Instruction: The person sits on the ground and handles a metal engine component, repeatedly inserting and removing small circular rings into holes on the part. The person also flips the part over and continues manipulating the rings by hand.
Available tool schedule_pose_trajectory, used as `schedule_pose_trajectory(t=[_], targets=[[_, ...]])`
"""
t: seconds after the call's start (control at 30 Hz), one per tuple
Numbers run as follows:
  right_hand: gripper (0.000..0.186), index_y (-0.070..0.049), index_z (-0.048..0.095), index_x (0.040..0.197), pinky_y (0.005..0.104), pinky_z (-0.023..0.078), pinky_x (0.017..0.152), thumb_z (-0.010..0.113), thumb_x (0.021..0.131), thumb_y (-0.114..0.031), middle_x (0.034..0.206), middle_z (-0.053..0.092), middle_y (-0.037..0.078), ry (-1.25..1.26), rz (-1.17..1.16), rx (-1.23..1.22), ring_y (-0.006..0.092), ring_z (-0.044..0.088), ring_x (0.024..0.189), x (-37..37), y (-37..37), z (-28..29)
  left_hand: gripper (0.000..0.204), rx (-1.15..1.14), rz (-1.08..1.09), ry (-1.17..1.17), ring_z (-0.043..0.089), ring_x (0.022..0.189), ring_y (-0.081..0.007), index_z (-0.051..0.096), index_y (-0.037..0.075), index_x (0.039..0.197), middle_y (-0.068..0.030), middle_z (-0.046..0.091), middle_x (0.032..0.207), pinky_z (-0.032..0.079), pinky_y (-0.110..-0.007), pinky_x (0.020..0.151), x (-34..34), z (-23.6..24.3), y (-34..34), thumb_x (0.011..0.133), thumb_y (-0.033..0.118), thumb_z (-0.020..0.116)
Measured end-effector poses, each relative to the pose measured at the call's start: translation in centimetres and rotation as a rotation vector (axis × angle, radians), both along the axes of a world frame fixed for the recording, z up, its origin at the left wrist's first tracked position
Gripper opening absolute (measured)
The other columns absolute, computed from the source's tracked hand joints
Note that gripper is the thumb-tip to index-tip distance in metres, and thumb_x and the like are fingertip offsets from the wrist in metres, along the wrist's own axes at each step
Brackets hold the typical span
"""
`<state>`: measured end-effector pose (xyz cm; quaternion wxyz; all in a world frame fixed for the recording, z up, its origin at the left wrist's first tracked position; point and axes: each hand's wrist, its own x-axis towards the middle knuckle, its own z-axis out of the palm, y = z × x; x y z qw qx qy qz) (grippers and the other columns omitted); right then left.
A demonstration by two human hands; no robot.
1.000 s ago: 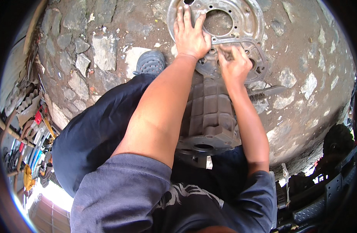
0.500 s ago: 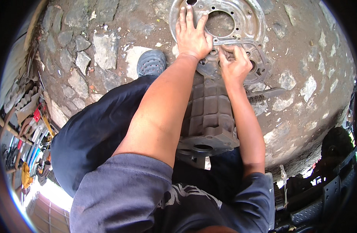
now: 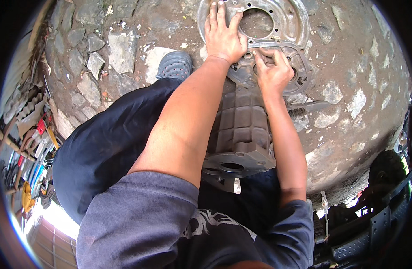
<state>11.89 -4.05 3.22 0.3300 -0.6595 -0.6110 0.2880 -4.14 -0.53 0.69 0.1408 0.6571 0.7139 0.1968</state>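
Note:
A grey-brown metal gearbox casing (image 3: 242,119) with ribbed sides lies between my legs. At its far end is a broad, round metal flange (image 3: 297,20) with a large hole and several small bolt holes. My left hand (image 3: 225,39) lies flat on the left part of this flange, its fingers spread beside the large hole. Just below and to the right, my right hand (image 3: 275,71) is closed in a pinch over the casing's smaller end face (image 3: 246,74). Whatever sits between its fingertips is too small or hidden to make out.
A wire brush (image 3: 311,106) lies on the stony dirt ground (image 3: 336,54) right of the casing. My shoe (image 3: 174,66) rests left of it. Piled scrap and tools (image 3: 33,166) line the far left; dark metal parts (image 3: 362,228) stand at the lower right.
The view has shifted slightly. My left hand stays flat on the flange, and my right hand keeps its pinch at nearly the same spot on the end face.

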Motion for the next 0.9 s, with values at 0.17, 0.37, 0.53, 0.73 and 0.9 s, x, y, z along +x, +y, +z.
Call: schedule_pose_trajectory(t=[0.17, 0.37, 0.53, 0.73, 0.9], targets=[[0.017, -0.004, 0.078, 0.086, 0.0372, 0.053, 0.061, 0.09, 0.075, -0.006, 0.082, 0.071, 0.011, 0.049, -0.088, -0.063, 0.0241, 0.069, 0.065, -0.1, -1.1, -0.3, 0.065, 0.019, -0.007, 0.019, 0.025, 0.156, -0.0494, 0.061, 0.009, 0.142, -0.0308, 0.033, 0.165, 0.026, -0.06, 0.126, 0.1, -0.3, 0.0, 0.078, 0.02, 0.066], [0.017, -0.004, 0.077, 0.087, 0.0368, 0.055, 0.063, 0.089, 0.074, -0.004, 0.082, 0.072, 0.011, 0.061, -0.09, -0.064, 0.0224, 0.07, 0.066, -0.6, -0.6, 0.1, 0.068, -0.011, 0.003, 0.01, 0.024, 0.157, -0.0492, 0.059, 0.012, 0.146, -0.0303, 0.033, 0.165, 0.026, -0.061, 0.126, -0.1, -0.6, -0.2, 0.078, 0.019, 0.066], [0.018, -0.002, 0.077, 0.086, 0.0368, 0.054, 0.063, 0.089, 0.073, -0.004, 0.081, 0.071, 0.012, 0.068, -0.083, -0.081, 0.0224, 0.07, 0.066, 0.0, -1.2, -0.4, 0.068, -0.044, 0.013, 0.002, 0.023, 0.158, -0.0489, 0.059, 0.013, 0.147, -0.0301, 0.033, 0.165, 0.025, -0.061, 0.126, 0.1, -0.2, -0.2, 0.079, 0.019, 0.065], [0.018, -0.004, 0.078, 0.087, 0.0367, 0.054, 0.062, 0.09, 0.073, -0.004, 0.081, 0.072, 0.011, 0.068, -0.09, -0.077, 0.0208, 0.067, 0.062, -0.9, -0.2, 0.1, 0.07, -0.012, 0.007, 0.038, 0.022, 0.158, -0.0477, 0.058, 0.014, 0.148, -0.0292, 0.031, 0.167, 0.025, -0.062, 0.126, 0.0, -0.8, -0.2, 0.079, 0.02, 0.065], [0.018, -0.004, 0.079, 0.087, 0.035, 0.054, 0.062, 0.09, 0.073, -0.004, 0.081, 0.072, 0.01, -0.007, -0.022, -0.028, 0.0195, 0.067, 0.062, 0.4, -0.7, -0.3, 0.069, -0.036, 0.011, 0.03, 0.022, 0.158, -0.0476, 0.058, 0.015, 0.148, -0.0288, 0.032, 0.167, 0.026, -0.062, 0.125, 0.1, -0.2, -0.1, 0.08, 0.022, 0.066]])
